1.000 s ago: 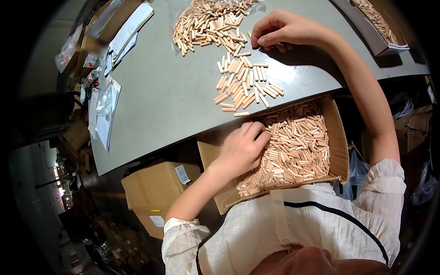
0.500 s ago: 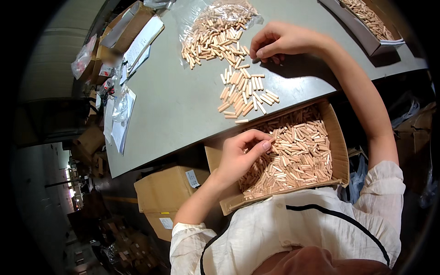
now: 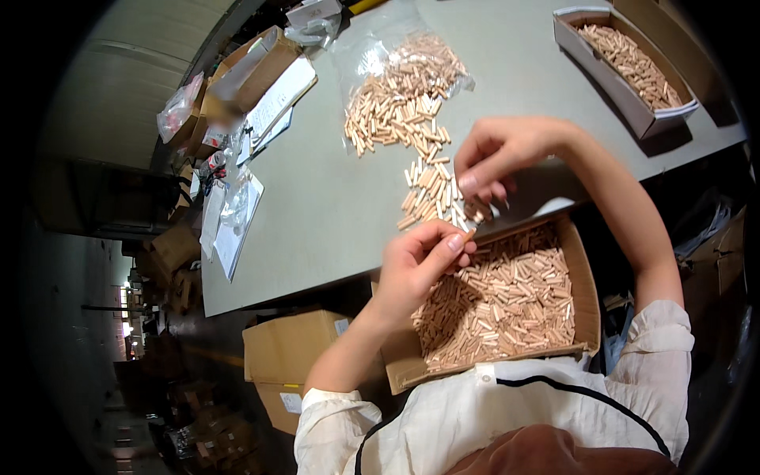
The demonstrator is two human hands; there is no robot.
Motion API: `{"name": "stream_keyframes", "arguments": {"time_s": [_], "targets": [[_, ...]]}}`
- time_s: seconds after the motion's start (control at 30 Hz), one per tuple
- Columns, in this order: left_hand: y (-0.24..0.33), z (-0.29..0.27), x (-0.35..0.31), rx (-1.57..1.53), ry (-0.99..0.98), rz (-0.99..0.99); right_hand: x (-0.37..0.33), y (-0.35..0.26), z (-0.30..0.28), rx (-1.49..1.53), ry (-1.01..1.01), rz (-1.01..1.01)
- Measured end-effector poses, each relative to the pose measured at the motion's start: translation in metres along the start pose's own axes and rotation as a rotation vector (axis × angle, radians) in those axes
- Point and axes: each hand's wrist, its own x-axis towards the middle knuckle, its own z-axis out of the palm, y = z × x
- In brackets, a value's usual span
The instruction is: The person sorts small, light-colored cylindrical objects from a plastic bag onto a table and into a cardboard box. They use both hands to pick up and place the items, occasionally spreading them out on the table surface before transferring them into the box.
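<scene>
My left hand [image 3: 423, 261] is closed in a pinch on a small wooden dowel [image 3: 469, 236], held over the near table edge. Below it is an open cardboard box [image 3: 587, 305] filled with loose wooden dowels [image 3: 507, 305]. My right hand [image 3: 511, 157] is over the tabletop, fingers loosely curled and apart, thumb pointing down. Several dowels [image 3: 478, 212] lie just under its fingertips, partly in shadow. To its left a spread of dowels [image 3: 427, 188] trails from a larger pile [image 3: 396, 115] spilling out of a clear plastic bag [image 3: 368, 59].
A long narrow box of dowels [image 3: 629, 67] stands at the table's far right. Papers [image 3: 273, 99] and a clipboard [image 3: 240, 226] lie along the left side of the grey table [image 3: 317, 214]. A closed carton [image 3: 293, 348] sits below, left of the open box.
My right hand has moved nearer, from beside the pile to the dowels by the table edge. My left hand has lifted slightly from the box with the dowel. The view has shifted.
</scene>
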Motion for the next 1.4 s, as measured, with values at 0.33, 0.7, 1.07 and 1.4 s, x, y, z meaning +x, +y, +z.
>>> {"name": "stream_keyframes", "arguments": {"time_s": [0.33, 0.7, 1.07, 1.4], "targets": [[0.031, -0.014, 0.069, 0.364, 0.094, 0.188, -0.003, 0.0, -0.009, -0.004, 0.239, -0.06], [-0.02, -0.088, 0.069, 0.388, 0.445, 0.426, -0.085, 0.063, -0.133, 1.213, 1.055, -1.087], [-0.041, -0.09, 0.016, 0.482, 0.194, 0.451, -0.026, 0.031, -0.077, 0.655, 0.91, -0.464], [-0.044, -0.1, 0.009, 0.031, 0.21, 0.377, 0.006, 0.035, -0.054, 0.322, 0.786, -0.092]]}}
